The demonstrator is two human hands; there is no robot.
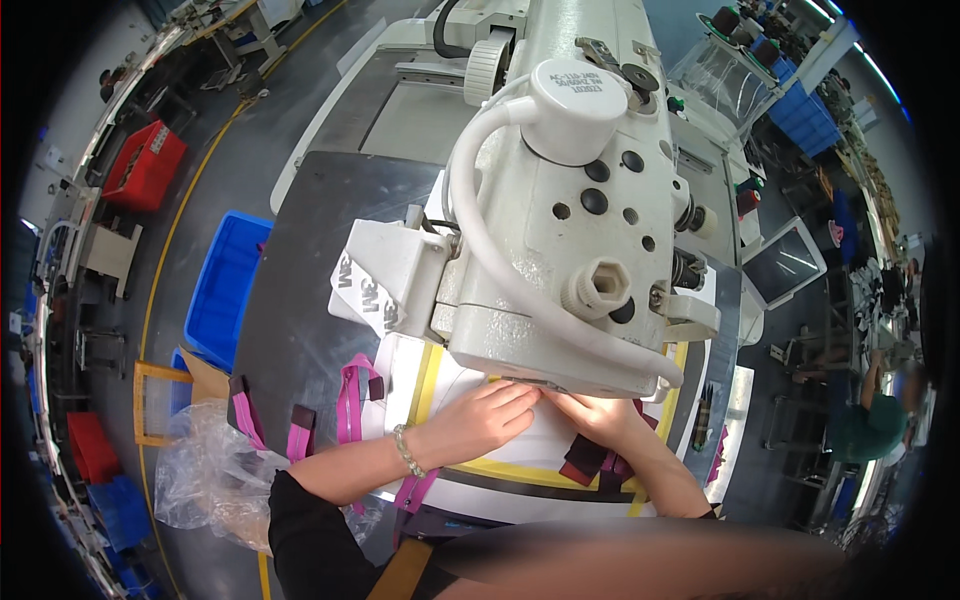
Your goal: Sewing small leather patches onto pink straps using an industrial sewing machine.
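My left hand (490, 420), with a beaded bracelet, has its fingers bent and pressed together at the front underside of a white industrial sewing machine (540, 250). My right hand (600, 420) is closed beside it, thumb toward the left fingertips; what they grip is hidden. Both are over a white work plate (405, 375) with yellow tape borders. Dark maroon fabric pieces (585, 460) lie by my right hand. Magenta zipper strips with dark ends (350, 405) lie left of my left hand, more (250, 410) farther left, one (415, 490) below my wrist.
Blue bins (225, 280), a yellow crate (155, 400), clear plastic bags (195, 470) and red bins (140, 165) stand or lie to the left. A screen (780, 260) and thread spools are at the right. A co-worker in green (870, 420) is at the far right.
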